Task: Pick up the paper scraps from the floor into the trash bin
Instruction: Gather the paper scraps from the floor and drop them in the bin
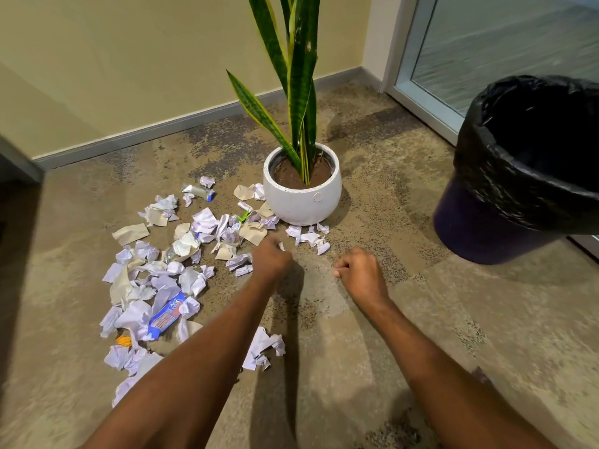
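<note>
Paper scraps point(155, 286) litter the carpet at centre-left of the frame, up to the plant pot point(303, 202). My worry is that the small scrap point(281, 246) slips from so light a pinch on the carry. Left hand point(270, 259) reaches forward, knuckles up, fingertips pinching it. Right hand point(359, 270) hovers fisted, no paper showing. Trash bin point(479, 163) stands at far right.

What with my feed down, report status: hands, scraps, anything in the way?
Left hand pinching a small scrap; right hand curled, nothing seen in it. Paper scraps mostly on floor, trash bin to the right. Plant pot stands against the pile's far edge.
</note>
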